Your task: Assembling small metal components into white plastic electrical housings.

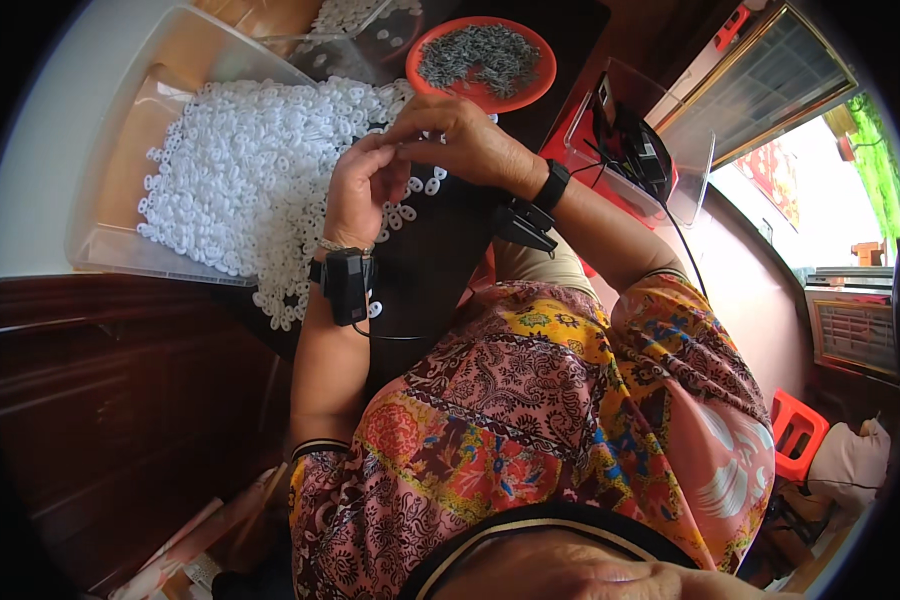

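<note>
My left hand (355, 195) and my right hand (460, 140) meet above the dark table, fingertips pinched together. Whatever sits between the fingers is too small or hidden to make out. Just left of them lies a large heap of small white oval plastic pieces with holes (260, 150), spilling from a clear plastic bin (160, 262) that lies with its open side toward the hands. Several loose pieces (432, 186) rest beneath my right hand. Beyond the hands, a red plate (518, 100) holds a pile of small grey metal parts (480, 58).
Behind the bin, another clear container (375, 45) has more white pieces around it. On the right, a clear box (695, 140) with black devices and cables stands on something red. A dark wooden panel (120, 370) is at the left; a red stool (798, 435) stands at the lower right.
</note>
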A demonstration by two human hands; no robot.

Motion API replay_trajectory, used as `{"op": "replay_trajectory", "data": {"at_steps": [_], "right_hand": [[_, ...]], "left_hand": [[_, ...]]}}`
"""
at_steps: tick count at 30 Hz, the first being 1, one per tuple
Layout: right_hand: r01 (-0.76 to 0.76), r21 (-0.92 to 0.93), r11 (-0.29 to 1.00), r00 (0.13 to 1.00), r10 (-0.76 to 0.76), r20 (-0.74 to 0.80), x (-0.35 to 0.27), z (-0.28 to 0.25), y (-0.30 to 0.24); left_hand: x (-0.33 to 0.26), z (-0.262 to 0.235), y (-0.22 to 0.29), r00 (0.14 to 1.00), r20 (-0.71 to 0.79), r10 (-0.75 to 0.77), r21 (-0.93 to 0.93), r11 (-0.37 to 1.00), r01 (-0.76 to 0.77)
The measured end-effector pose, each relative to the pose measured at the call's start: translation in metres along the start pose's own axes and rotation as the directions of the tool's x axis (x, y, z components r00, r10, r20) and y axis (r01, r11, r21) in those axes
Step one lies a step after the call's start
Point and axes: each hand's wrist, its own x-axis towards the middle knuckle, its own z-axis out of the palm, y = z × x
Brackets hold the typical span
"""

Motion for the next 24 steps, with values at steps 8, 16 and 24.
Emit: {"op": "replay_trajectory", "data": {"at_steps": [8,16,24], "right_hand": [[-0.106,-0.42,0.901,0.991,0.129,0.026,0.017,-0.056,0.026],[0.091,-0.84,0.535,0.919,0.28,0.279,0.027,-0.099,0.092],[0.054,-0.776,0.629,0.932,0.248,0.266,0.033,-0.1,0.093]], "left_hand": [[-0.003,0.006,0.005,0.984,-0.173,0.052,0.157,0.987,-0.025],[-0.005,0.002,0.009,0.978,-0.192,0.082,0.173,0.984,-0.048],[-0.005,0.002,0.01,0.971,-0.22,0.093,0.167,0.984,-0.056]]}}
